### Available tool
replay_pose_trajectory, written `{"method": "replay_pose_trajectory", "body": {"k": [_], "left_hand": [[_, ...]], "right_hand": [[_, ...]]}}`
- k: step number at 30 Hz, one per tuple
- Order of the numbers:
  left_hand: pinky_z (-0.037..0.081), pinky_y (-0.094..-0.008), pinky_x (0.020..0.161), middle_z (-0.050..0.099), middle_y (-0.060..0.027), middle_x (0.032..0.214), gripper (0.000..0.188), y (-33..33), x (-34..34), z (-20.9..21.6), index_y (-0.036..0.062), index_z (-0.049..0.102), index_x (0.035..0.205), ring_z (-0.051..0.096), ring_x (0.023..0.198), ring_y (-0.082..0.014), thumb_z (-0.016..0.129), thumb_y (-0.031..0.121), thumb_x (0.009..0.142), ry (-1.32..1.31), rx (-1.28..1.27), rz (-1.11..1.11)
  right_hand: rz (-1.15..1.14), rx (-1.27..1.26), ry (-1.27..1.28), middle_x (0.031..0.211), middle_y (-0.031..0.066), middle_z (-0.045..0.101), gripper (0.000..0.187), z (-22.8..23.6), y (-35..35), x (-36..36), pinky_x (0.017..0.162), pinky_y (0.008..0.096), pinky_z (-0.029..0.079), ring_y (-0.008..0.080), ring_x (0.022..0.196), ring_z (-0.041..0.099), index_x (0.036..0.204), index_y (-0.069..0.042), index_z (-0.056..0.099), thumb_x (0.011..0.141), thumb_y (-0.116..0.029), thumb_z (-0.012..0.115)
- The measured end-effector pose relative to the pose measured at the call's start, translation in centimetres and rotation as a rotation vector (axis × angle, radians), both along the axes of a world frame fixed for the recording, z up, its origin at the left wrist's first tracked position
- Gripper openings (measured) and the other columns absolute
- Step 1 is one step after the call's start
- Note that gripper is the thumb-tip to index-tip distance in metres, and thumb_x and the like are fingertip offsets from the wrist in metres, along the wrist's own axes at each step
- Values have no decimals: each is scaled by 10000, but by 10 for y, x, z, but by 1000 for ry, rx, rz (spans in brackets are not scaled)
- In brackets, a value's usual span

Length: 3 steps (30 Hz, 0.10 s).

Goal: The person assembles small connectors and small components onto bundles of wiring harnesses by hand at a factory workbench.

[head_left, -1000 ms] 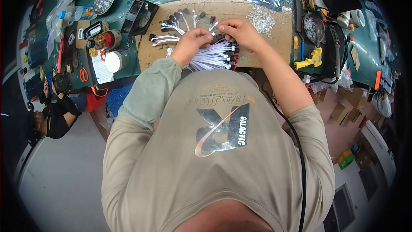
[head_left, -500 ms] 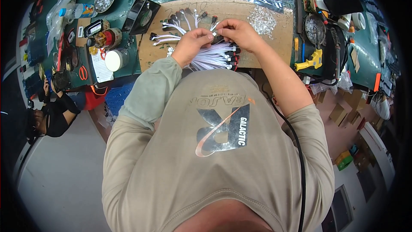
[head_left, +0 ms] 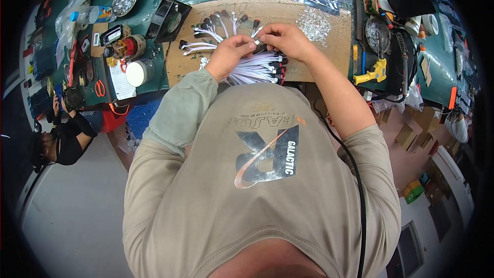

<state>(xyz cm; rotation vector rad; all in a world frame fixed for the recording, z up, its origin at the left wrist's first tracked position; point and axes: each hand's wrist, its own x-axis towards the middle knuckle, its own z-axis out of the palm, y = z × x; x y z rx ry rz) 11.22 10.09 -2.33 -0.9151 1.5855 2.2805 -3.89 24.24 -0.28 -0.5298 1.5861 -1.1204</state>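
My left hand [head_left: 231,53] and my right hand [head_left: 285,40] meet over a brown work board [head_left: 188,67], both closed in a pinch. Between their fingertips is a small white connector [head_left: 257,42], partly hidden by the fingers. A thick bundle of white cables [head_left: 254,67] with dark plugs at the right end lies just below my hands. Beyond them, more white cables with black plugs [head_left: 210,24] fan out over the board. To the right of my right hand is a scattered pile of small clear plastic pieces [head_left: 315,24].
Left of the board stand a black square frame [head_left: 168,19], a white-lidded jar [head_left: 137,73] and a bottle [head_left: 92,15], with red scissors [head_left: 100,87] nearby. On the right lie a yellow glue gun [head_left: 371,72] and a round dish [head_left: 377,36]. Another person [head_left: 72,134] is at far left.
Both hands stay nearly in place. The white connector between the fingertips has shifted very slightly.
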Motion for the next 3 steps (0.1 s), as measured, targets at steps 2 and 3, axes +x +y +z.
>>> {"method": "replay_pose_trajectory", "body": {"k": [2,3], "left_hand": [[451,-242,760,623,-5,849,141,0,0,1,28,631,1001,565,777,-98,612,131,908,-5,-15,-12],[451,-242,760,623,-2,850,142,0,0,2,27,631,1003,567,780,-99,613,130,907,-7,-17,-14]], "right_hand": [[12,19,7,754,-12,621,185,1,0,0,595,208,435,57,664,546,1029,-34,671,884,-143,635],[12,28,0,761,-11,623,186,2,0,-1,595,209,436,57,669,547,1030,-34,671,884,-145,637]]}}
